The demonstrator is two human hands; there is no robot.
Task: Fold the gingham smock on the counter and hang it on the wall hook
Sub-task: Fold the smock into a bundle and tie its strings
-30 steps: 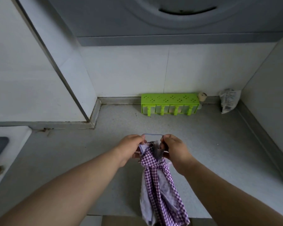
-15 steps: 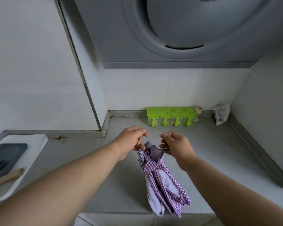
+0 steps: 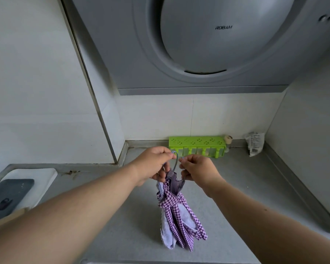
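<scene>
My left hand (image 3: 153, 164) and right hand (image 3: 196, 171) pinch the grey neck loop (image 3: 176, 161) of the bundled purple gingham cotton smock (image 3: 179, 216), now lifted higher at frame centre, ready for hanging.

Soft, even, cool-toned light fills the scene, with no hard-edged shadows; only a faint diffuse shadow lies on the grey counter (image 3: 236, 187) beneath the hanging gingham smock (image 3: 179, 216), and the underside of the range hood (image 3: 198, 54) reads darker than the pale wall tiles (image 3: 36, 92) at far left. A broad, gentle sheen crosses the hood's round panel without blown-out glare. Wide-angle distortion bows straight edges toward the frame borders and stretches the near forearms, while focus is fairly sharp at centre and slightly soft at the near corners.
</scene>
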